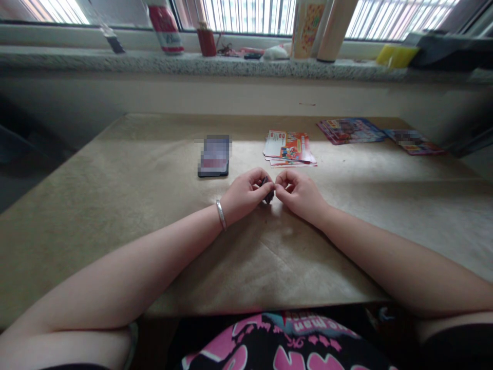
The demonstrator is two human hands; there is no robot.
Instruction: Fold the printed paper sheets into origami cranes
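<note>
Both hands meet at the middle of the tan table (pixel 127 195). My left hand (pixel 245 194), with a silver bangle on its wrist, is curled and pinches a small dark folded piece (pixel 268 193). My right hand (pixel 298 193) is curled too, its fingertips pressed on the same piece from the right. What the piece is made of is too small to tell. A dark phone (pixel 214 156) lies just beyond my left hand. A stack of orange and white printed sheets (pixel 288 149) lies just beyond my right hand.
More printed sheets (pixel 350 130) and another set (pixel 414 141) lie at the table's far right. The stone windowsill (pixel 96 60) behind holds a red can (pixel 166 28), a small red jar (pixel 206 40), a tall carton (pixel 307 28) and a yellow sponge (pixel 396 55).
</note>
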